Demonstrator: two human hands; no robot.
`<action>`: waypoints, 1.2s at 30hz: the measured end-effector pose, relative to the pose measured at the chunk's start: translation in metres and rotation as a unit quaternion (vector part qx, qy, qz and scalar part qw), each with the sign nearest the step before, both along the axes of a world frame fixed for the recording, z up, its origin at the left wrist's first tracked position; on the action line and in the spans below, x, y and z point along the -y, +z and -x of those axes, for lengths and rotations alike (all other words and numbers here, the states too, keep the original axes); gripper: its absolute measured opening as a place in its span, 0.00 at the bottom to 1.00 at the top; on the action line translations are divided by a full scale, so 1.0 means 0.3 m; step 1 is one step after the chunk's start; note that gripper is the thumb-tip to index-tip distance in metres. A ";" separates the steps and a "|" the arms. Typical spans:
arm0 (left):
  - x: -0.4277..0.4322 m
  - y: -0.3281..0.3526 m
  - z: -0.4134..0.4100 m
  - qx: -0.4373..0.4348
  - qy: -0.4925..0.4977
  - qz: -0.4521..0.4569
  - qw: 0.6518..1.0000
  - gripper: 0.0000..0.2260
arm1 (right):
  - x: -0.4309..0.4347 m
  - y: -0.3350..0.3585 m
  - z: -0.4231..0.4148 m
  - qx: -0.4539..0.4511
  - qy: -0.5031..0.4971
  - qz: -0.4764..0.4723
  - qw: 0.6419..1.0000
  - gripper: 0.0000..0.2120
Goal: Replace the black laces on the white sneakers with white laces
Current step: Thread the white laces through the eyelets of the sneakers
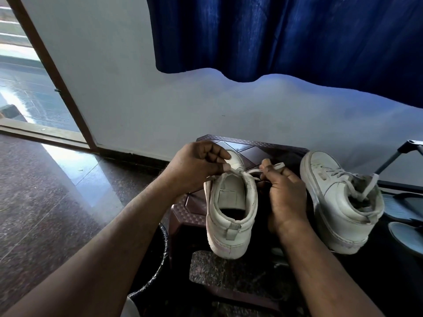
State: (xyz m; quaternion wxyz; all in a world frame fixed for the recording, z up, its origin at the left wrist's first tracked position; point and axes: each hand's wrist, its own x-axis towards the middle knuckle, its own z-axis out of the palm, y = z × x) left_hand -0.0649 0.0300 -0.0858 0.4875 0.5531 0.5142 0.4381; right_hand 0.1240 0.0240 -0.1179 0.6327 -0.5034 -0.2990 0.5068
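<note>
Working at stool's (251, 147) near edge on light, stiff-walled sneaker (229, 216). Pinching its tongue (234, 160) with left grip (201, 163), soft limp white lace (278, 166) with right grip (283, 193); probably best held near the tip.

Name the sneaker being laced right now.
The left sneaker, heel toward the camera: the left hand pinches at its tongue, the right hand pinches its white lace. The other sneaker stands aside, laced.

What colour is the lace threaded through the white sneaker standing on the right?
White: the flat lace shows best in the head view.
</note>
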 end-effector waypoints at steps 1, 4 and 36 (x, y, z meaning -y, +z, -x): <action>0.000 0.000 -0.005 0.007 0.001 0.002 1.000 0.10 | 0.007 -0.001 0.007 0.007 0.017 0.004 1.000 0.13; 0.000 0.004 -0.019 0.025 -0.005 0.007 1.000 0.10 | 0.026 -0.002 0.023 0.026 0.076 0.021 0.997 0.19; 0.006 0.028 0.049 -0.120 0.004 0.108 0.987 0.09 | -0.020 0.022 -0.043 0.031 -0.021 -0.045 0.998 0.13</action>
